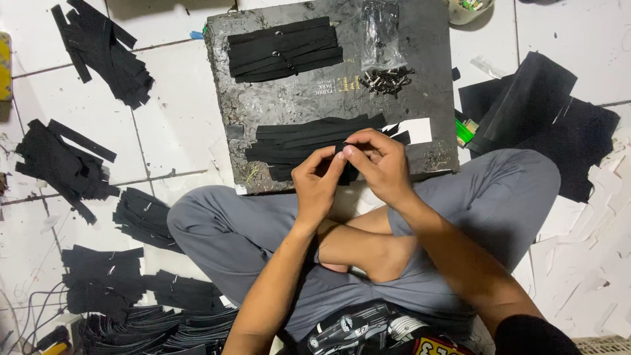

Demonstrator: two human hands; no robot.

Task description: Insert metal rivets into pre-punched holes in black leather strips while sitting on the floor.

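Note:
I sit cross-legged on a white tiled floor in grey trousers. My left hand [317, 184] and my right hand [378, 161] meet at the near edge of a dark, worn work board [315, 98]. Both pinch one black strip [347, 169] between thumbs and fingertips; most of it is hidden by the fingers. Just beyond the hands lies a stack of black strips [309, 139]. A second stack of strips with small metal pieces [284, 49] rests at the board's far left. A pile of small metal fittings [386, 80] and a clear plastic bag [380, 26] sit at the far right.
Heaps of black strips lie on the tiles at left [102, 46] [62, 164] [105, 276]. Black sheet material [539, 112] is spread at right, with a green lighter [465, 131] beside it. White scraps [591, 263] cover the floor at lower right. A cup [468, 8] stands at the top.

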